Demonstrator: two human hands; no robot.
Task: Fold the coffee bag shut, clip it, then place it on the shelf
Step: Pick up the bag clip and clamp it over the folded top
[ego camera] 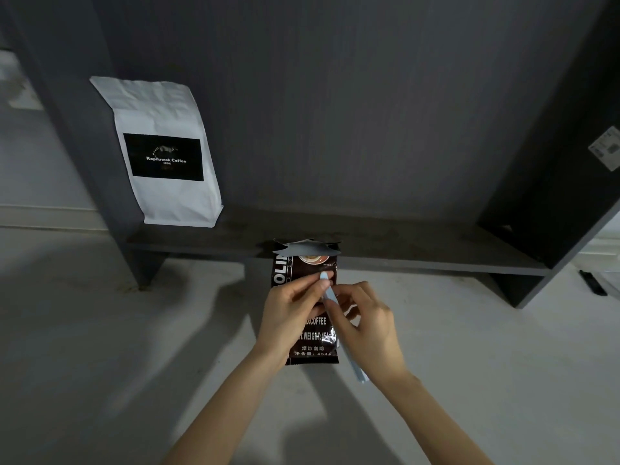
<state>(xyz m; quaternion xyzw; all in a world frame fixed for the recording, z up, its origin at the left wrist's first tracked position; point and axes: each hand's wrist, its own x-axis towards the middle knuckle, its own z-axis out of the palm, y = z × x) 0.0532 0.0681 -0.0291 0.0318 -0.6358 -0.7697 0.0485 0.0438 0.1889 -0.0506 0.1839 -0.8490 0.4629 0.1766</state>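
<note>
A dark brown coffee bag [313, 344] lies flat on the pale floor, its torn silver-lined top [307, 248] open and pointing at the shelf. Over its middle, my left hand [292, 313] and my right hand [369, 325] both grip a long pale blue clip [330, 297]. The left fingers pinch the clip's upper end. The clip's lower end [359, 375] sticks out below my right wrist. A dark grey shelf board [402, 253] runs low just behind the bag's top.
A white coffee bag [164, 152] with a black label stands at the shelf's left end against the dark back panel. Dark side panels [553, 196] frame the shelf. A small black object [592, 281] lies on the floor at the far right.
</note>
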